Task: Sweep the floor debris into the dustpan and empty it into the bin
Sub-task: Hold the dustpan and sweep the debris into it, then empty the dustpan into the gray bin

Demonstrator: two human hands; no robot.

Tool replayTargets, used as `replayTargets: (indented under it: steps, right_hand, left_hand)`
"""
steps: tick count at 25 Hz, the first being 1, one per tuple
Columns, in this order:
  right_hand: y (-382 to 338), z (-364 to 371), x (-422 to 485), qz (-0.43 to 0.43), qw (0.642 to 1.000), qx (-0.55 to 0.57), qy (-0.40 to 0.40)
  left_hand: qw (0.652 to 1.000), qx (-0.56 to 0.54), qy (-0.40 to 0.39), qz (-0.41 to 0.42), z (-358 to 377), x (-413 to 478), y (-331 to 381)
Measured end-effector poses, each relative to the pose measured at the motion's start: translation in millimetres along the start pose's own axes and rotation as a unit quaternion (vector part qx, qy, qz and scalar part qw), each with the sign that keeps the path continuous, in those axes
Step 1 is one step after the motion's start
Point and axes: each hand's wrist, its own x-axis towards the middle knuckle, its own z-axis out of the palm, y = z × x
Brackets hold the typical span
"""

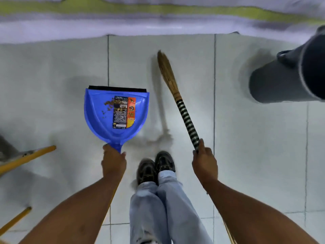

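My left hand [113, 161] grips the handle of a blue dustpan [98, 113] held above the pale tiled floor. The pan has a black rubber lip at its far edge and a printed label inside. Brown debris [109, 103] lies in the pan beside the label. My right hand [204, 162] holds a broom [177, 99] by its black-and-white striped handle. Its straw bristles point away from me and hang above the floor. A grey bin [274, 85] stands at the upper right, apart from both tools.
My feet in dark shoes [155, 166] stand between the two tools. Yellow wooden legs [26, 158] reach in from the left edge. A wall with a yellow-green stripe [158, 9] runs along the far side of the floor.
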Motion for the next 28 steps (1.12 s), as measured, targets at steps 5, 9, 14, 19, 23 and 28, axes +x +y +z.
replayTargets:
  steps: [5, 9, 14, 19, 23, 28]
  right_hand:
    - [2.3, -87.0, -11.8, 0.047, 0.998, 0.041, 0.008]
    - [60.1, -128.7, -6.9, 0.058, 0.998, 0.038, -0.004]
    - [196.7, -149.1, 24.2, 0.09, 0.993, 0.006, -0.069]
    - [289.3, -161.6, 52.2, 0.07, 0.989, 0.015, -0.13]
    - [310.8, -194.1, 70.7, 0.064, 0.988, 0.033, -0.134]
    - [301.9, -218.3, 90.8, 0.048, 0.988, 0.038, -0.144]
  left_hand:
    - [0.99, 0.007, -0.002, 0.14, -17.3, -100.0, 108.9]
    - [0.968, 0.056, -0.023, 0.244, -3.1, -149.9, 176.9]
    - [0.876, 0.175, -0.044, 0.447, 90.1, -177.1, 297.9]
    - [0.815, 0.247, -0.092, 0.516, 217.9, -222.9, 435.5]
    - [0.818, 0.314, -0.136, 0.462, 277.8, -258.0, 513.4]
    - [0.907, 0.203, -0.27, 0.251, 286.9, -255.2, 553.6]
